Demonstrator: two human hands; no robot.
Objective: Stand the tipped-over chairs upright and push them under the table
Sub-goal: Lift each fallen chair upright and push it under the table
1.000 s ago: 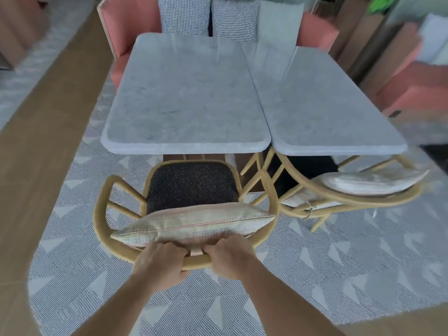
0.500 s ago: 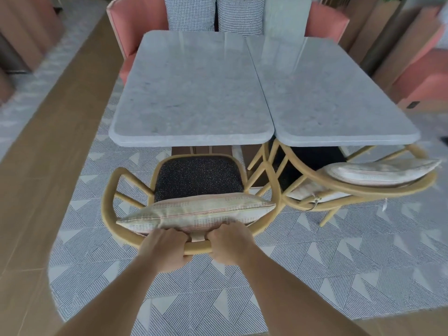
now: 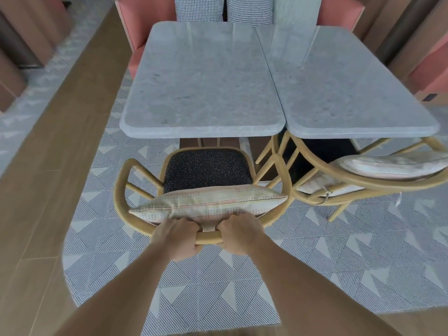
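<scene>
Item: upright rattan armchair (image 3: 145, 185), both hands closed on its top rail, left hand (image 3: 178, 238) and right hand (image 3: 240, 235) either side of the cushion tab, fingers wrapped fully round the rail. Change over the last second: chair and viewer have closed on the left tabletop (image 3: 203, 76), its dark seat (image 3: 208, 168) now just short of the edge; push judged nearly done. Second chair (image 3: 363, 183) sits part-tucked under the right tabletop (image 3: 351, 81); no containers present.

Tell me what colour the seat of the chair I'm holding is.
The seat is black with fine light speckles, clearest in the head view, just beyond the striped cushion.
</scene>
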